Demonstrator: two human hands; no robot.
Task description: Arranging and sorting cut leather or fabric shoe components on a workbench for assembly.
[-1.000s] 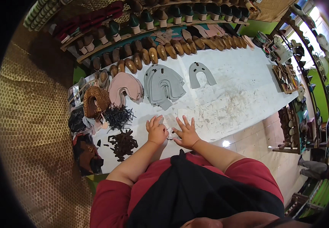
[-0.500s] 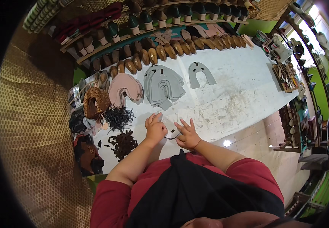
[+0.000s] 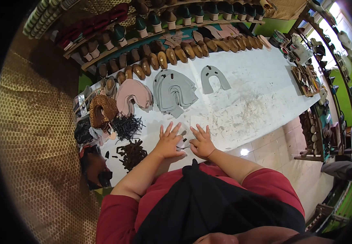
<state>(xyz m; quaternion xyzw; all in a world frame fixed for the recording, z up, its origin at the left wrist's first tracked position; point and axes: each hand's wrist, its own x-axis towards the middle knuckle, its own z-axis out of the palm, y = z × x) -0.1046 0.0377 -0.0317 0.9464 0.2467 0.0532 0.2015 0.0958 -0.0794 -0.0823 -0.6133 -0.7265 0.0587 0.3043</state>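
My left hand (image 3: 169, 143) lies on the near edge of the white table with its fingers spread and thumb out. Just to its right, my right hand (image 3: 202, 144) also has its fingers apart, its thumb side touching or close to a pale curved piece (image 3: 180, 144). That piece sits between both hands, partly covered by them, with small dark tabs (image 3: 185, 140) on it. Beyond the hands lies a stack of grey U-shaped pieces (image 3: 172, 87). A single grey U-shaped piece (image 3: 215, 77) with small dark tabs rests to its right.
Left of my hands are a pile of dark brown strips (image 3: 132, 155), a tangle of black strips (image 3: 128, 127), pink U-shaped pieces (image 3: 131, 95) and leopard-patterned pieces (image 3: 102, 110). Wooden shoe lasts (image 3: 171, 56) line the back of the table (image 3: 261, 101). A tool box (image 3: 305, 80) stands at right.
The fingers of my left hand have gone from curled to spread out. My right hand's fingers now point more forward and lie flatter beside the pale piece.
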